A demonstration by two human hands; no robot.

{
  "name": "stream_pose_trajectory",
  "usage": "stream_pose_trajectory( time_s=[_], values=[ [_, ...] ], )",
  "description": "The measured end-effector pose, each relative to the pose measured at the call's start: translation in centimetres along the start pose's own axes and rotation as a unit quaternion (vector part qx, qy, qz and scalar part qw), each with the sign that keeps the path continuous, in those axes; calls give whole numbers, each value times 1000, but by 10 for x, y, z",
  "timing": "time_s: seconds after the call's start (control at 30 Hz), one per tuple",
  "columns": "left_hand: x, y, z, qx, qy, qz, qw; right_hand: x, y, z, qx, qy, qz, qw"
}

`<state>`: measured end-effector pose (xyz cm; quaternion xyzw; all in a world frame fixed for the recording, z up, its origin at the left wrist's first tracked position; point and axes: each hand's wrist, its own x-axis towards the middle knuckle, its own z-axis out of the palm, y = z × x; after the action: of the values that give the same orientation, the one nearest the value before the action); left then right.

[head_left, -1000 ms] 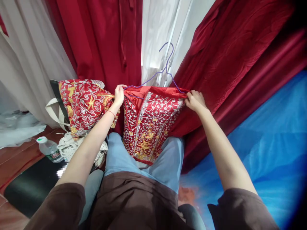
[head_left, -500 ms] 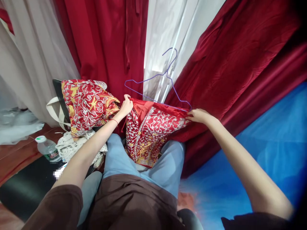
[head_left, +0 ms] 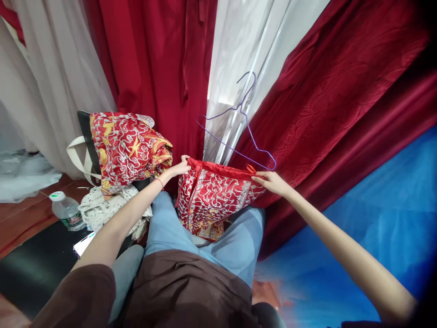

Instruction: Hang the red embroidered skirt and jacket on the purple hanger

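Note:
A red skirt-like garment (head_left: 218,196) with silver and gold embroidery hangs between my knees, its plain red waistband stretched between both hands. My left hand (head_left: 181,167) pinches the band's left end. At the right end, my right hand (head_left: 271,181) grips the band beside a small red loop. Just beyond the band is a purple wire hanger (head_left: 235,150), its lower right corner close to my right fingers. How the hanger is held up, if at all, I cannot tell.
Another red embroidered garment (head_left: 131,152) lies over a black chair back at left. Beside it are a white dotted cloth (head_left: 102,207), a water bottle (head_left: 68,212) and a phone (head_left: 84,244) on a black surface. Red curtains (head_left: 153,68) and blue fabric (head_left: 382,218) surround me.
Both hands have come down closer to me with the waistband, which now sits apart from the hanger's bottom bar. The hanger has tilted, its left end shifting right.

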<state>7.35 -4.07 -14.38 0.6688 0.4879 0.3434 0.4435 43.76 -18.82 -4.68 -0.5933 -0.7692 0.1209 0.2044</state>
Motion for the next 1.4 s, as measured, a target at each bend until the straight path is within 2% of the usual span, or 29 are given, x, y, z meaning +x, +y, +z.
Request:
stream_pose_trajectory(
  time_s=[0.1, 0.2, 0.23, 0.27, 0.37, 0.47, 0.53, 0.6, 0.7, 0.83, 0.9, 1.0, 1.07, 1.17, 1.23, 1.3, 1.4],
  values=[
    [-14, 6, -15, 20, -88, 1, 996, -12, -1, 12, 13, 52, 46, 997],
    [-28, 26, -21, 90, -239, -63, 965, -23, -14, 27, 28, 95, 69, 993],
    [-32, 34, -20, 111, -262, -86, 955, -24, -21, 31, 36, 113, 74, 990],
    [-35, 42, -19, 124, -260, -102, 952, -24, -27, 34, 50, 131, 78, 987],
    [-42, 67, -12, 119, -169, -87, 974, -14, -46, 36, 145, 193, 93, 966],
    [-42, 97, -6, -9, -65, -20, 998, 5, -65, 21, 289, 233, 103, 923],
    [-38, 122, -1, -116, 12, 41, 992, 18, -80, 5, 349, 245, 90, 900],
    [-31, 151, 5, -162, 66, 93, 980, 31, -99, -10, 348, 275, 47, 895],
    [-22, 195, 18, -149, 89, 179, 969, 49, -131, -24, 283, 321, -51, 902],
    [-37, 232, 29, -106, 99, 289, 946, 57, -160, -28, 269, 288, -130, 910],
    [-53, 238, 30, -73, 97, 306, 944, 53, -165, -27, 291, 264, -140, 909],
    [-69, 234, 30, -2, 123, 317, 941, 46, -162, -21, 313, 251, -156, 903],
    [-66, 225, 31, 21, 148, 316, 937, 48, -156, -14, 311, 242, -158, 905],
    [-44, 205, 36, 23, 177, 299, 937, 57, -143, 10, 294, 231, -138, 917],
    [-27, 192, 43, 18, 208, 274, 939, 59, -132, 38, 266, 251, -108, 924],
    [-15, 184, 50, -3, 236, 253, 938, 54, -120, 79, 206, 275, -48, 938],
    [-9, 179, 57, -40, 259, 236, 936, 40, -95, 152, 113, 222, 59, 967]
  ],
)
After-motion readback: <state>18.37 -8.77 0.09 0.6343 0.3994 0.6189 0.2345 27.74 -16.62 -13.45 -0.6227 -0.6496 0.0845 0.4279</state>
